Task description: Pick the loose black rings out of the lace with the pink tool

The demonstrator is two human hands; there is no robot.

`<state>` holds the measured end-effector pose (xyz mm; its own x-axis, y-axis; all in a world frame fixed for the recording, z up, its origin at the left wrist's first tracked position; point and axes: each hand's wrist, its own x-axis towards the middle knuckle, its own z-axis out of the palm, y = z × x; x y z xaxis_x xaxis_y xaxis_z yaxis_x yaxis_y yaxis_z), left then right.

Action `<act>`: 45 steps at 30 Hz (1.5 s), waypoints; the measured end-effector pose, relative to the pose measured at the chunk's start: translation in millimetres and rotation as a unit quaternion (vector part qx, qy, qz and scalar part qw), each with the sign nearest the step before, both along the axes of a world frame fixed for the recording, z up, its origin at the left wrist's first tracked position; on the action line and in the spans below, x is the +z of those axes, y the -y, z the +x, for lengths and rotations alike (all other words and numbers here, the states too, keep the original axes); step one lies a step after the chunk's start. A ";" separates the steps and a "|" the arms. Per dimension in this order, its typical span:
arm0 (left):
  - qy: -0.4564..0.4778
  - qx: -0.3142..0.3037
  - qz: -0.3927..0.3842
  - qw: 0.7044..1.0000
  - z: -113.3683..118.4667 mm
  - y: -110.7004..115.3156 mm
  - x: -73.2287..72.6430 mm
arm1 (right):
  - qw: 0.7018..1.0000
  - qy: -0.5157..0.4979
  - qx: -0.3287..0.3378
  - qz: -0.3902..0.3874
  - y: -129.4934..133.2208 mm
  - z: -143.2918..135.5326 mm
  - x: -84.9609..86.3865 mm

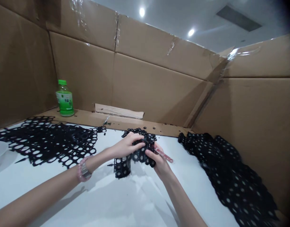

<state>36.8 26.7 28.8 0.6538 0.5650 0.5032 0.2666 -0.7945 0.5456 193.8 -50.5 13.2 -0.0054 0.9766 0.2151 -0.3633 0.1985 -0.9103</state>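
Observation:
A black sheet full of round holes (122,167) is bunched between my hands over the white surface, one end hanging down in a curl. My left hand (126,145), with a pink band and metal piece at the wrist, has its fingers closed on the upper part of the sheet. My right hand (162,163) grips the sheet's right side, thumb in front. A slim reddish, see-through strip or handle (165,155) sticks out beside the right hand; its other end is hidden, so its kind is unclear.
A black ring-patterned net (81,142) lies at left, beside a white bowl (0,149). More black holed sheet (232,179) is heaped at right. A green bottle (65,101) stands back left. Cardboard walls (154,85) enclose the white table (107,201); black scraps lie along the back.

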 end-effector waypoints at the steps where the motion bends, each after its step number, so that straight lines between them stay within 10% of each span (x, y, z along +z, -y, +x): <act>1: -0.012 0.002 0.015 1.000 0.1 -0.3 -2.2 | 1.000 0.010 -0.005 0.002 0.1 -1.0 0.7; 11: 0.006 0.118 0.286 0.951 -4.7 11.2 -6.2 | 0.993 -0.045 -0.106 -0.002 -5.7 -14.2 -19.9; 19: -0.082 0.002 0.007 0.997 6.4 17.0 -6.9 | 0.986 -0.045 -0.161 0.001 0.3 -19.4 -11.0; 24: -0.098 0.002 -0.029 0.995 -0.5 0.3 -5.3 | 0.983 -0.039 -0.178 0.005 -0.3 -21.3 -16.9; 30: -0.036 0.144 -0.012 0.989 2.2 -62.1 -20.9 | 0.979 -0.126 -0.157 -0.013 -1.2 -23.8 -26.1; 35: -0.042 0.052 0.010 0.998 31.3 -68.5 -39.5 | 0.985 -0.148 -0.085 -0.037 0.0 -22.5 -18.0; 45: 0.058 0.070 0.098 0.991 4.4 -1.3 11.6 | 0.977 -0.134 -0.163 0.003 -1.2 -7.5 -10.9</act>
